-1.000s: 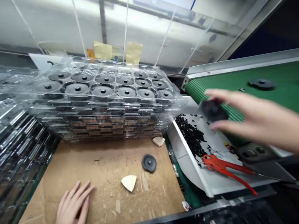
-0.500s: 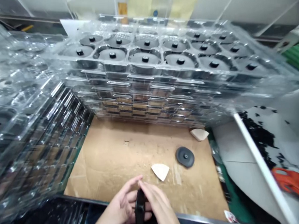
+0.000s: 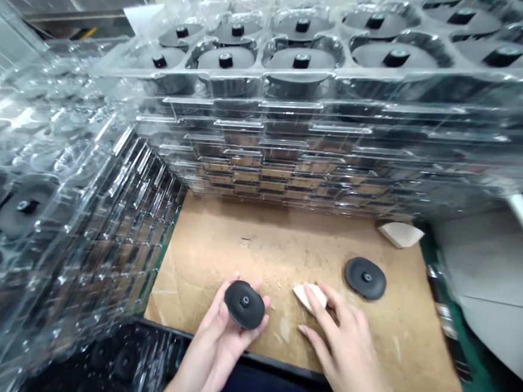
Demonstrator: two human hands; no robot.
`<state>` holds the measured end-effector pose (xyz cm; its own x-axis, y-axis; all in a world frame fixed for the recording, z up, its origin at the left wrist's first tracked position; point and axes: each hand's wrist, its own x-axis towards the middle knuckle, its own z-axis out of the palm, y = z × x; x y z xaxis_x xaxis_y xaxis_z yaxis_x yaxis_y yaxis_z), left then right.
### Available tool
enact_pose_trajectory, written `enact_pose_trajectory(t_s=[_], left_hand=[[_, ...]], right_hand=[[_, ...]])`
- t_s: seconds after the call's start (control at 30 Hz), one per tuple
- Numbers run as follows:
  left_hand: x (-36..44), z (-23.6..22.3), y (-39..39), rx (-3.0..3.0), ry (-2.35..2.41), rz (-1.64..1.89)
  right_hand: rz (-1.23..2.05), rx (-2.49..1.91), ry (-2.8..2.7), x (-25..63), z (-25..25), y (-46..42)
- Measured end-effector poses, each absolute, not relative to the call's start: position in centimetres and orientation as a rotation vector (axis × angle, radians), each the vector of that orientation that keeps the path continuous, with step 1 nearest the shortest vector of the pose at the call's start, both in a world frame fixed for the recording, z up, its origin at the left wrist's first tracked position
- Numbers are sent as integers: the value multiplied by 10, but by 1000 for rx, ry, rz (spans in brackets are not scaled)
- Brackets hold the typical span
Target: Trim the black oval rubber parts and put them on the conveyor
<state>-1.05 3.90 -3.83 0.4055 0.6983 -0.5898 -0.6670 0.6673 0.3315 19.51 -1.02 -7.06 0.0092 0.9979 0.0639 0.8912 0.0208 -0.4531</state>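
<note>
My left hand [image 3: 229, 337] holds a black oval disc [image 3: 243, 305] with a short round stem at its centre. The stem side faces up, and my fingers wrap around the disc's edge. My right hand [image 3: 345, 339] is over a white wedge-shaped pad [image 3: 310, 298] on the cardboard. Its index finger lies across the pad, while the thumb stays apart from it. Right of the pad, a second dark oval disc [image 3: 365, 278] lies flat with its stem up. Another white wedge-shaped pad [image 3: 401, 234] rests near the far right corner.
Stacked clear plastic trays [image 3: 290, 96] with dark discs in their pockets rise behind the cardboard sheet [image 3: 223, 235]. More clear trays [image 3: 80, 165] are stacked at the left. A grey-white panel [image 3: 497, 284] stands at the right. Dark discs in a tray [image 3: 111, 358] show at the lower left.
My hands have separated. The left has turned the disc from edge-on to stem up, and the right has moved right onto the nearer white pad. The view has shifted left.
</note>
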Motion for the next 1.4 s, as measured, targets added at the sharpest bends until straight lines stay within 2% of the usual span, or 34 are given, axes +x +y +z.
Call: enact_pose_trajectory(t_s=[0.27,0.73,0.9,1.07,1.2,1.4], left_hand=[[5,-52,40,-64,913,1052],[12,-63,35,50,937,1057],[12,-64,35,27,948,1063],[13,-63,36,59,940,1069],[14,-63,36,74,949,1096],[13,-63,35,81,953,1078]], right_hand=[[552,-1879,-1712,202,-81,20],[1410,-1521,-1681,145,-23,46],[1458,-1415,-1599,150,-22,25],[1287,-1767,-1360,170,-42,15],[1104,-1791,-1452,166,-42,35],[1115,-1661,-1630,143,-32,42]])
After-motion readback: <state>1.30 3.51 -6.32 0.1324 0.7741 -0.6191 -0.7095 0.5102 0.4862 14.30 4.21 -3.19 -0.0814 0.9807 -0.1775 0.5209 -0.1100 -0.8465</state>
